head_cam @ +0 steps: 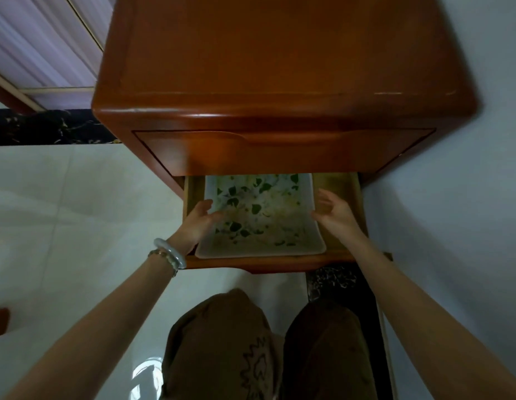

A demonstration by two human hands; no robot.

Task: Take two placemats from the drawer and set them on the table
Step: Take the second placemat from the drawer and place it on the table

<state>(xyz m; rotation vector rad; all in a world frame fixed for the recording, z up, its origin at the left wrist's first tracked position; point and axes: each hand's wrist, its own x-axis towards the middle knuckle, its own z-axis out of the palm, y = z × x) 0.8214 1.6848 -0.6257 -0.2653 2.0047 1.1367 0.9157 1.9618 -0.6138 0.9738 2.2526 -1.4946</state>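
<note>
Place: home interior, corner of a room.
Furniture: glossy reddish wooden cabinet against a pale wall, lower drawer pulled open.
Floor: shiny white tiles, crossed by a dark veined stone strip.
Upper left: lilac pleated panel, curtain-like.

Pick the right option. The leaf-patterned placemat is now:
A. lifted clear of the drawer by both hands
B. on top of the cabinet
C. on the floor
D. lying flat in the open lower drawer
D: the placemat lies flat inside the pulled-out lower drawer, with the left hand and the right hand open at its two sides.
</note>
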